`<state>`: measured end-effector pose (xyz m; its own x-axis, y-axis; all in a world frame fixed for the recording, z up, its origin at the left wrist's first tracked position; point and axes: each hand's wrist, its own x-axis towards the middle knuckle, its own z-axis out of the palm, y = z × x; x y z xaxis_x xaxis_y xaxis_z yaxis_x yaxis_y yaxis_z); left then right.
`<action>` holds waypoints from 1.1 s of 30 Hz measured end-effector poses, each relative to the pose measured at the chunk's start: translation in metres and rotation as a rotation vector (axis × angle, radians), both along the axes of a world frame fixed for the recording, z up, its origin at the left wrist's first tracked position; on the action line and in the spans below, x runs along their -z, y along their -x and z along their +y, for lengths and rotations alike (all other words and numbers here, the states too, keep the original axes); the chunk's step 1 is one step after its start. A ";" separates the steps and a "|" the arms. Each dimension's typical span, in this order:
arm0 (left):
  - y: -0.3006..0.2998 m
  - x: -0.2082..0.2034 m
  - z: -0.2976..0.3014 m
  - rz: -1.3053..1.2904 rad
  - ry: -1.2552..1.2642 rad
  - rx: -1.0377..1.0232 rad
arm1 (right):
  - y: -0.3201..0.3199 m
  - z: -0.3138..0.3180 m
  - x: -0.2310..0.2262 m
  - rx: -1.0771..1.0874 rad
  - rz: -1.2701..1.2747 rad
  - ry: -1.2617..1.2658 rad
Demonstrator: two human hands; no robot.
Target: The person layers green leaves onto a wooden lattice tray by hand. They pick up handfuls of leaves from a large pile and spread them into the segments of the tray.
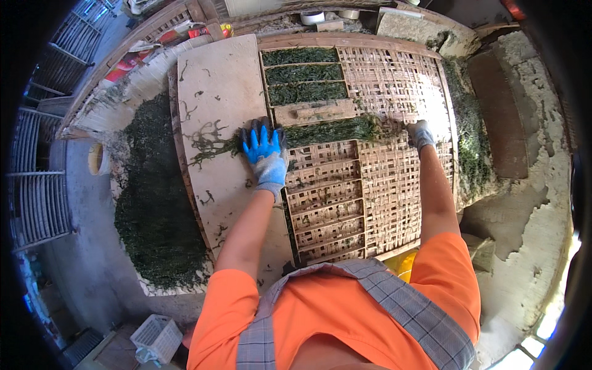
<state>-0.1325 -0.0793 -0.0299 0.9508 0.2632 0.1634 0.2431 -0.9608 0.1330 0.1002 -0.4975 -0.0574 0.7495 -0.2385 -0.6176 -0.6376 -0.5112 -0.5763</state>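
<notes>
My left hand, in a blue-and-grey glove with dark fingertips, lies flat with fingers spread. It rests where a pale board meets a slatted frame, over dark green stringy seaweed. A band of seaweed runs right from it along one slot. My right hand, also gloved, is at the right on the woven bamboo mat. Its fingers look curled, near thin blurred strands; what they hold, if anything, I cannot make out. A wooden bar lies just above the band.
Several upper slots hold seaweed; lower slots show bare weave. A large seaweed heap lies left of the board, and more seaweed lies beyond the mat's right edge. A white plastic basket stands at lower left, near slatted racks.
</notes>
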 end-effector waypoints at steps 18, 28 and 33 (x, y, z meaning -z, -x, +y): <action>0.015 -0.026 0.287 -0.470 0.424 -0.790 | 0.111 0.204 0.044 -0.927 -1.017 0.415; -0.016 0.099 0.405 -0.930 1.234 -0.395 | 0.103 0.194 0.052 -0.963 -0.962 0.557; 0.097 0.125 0.446 -0.742 1.404 -0.676 | 0.114 0.209 0.035 -0.936 -1.039 0.511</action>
<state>-0.2295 0.3669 -0.1553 0.4541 0.8670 -0.2052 0.0267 0.2170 0.9758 -0.0139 -0.2890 -0.0926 0.7913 0.5459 0.2753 0.6018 -0.7750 -0.1930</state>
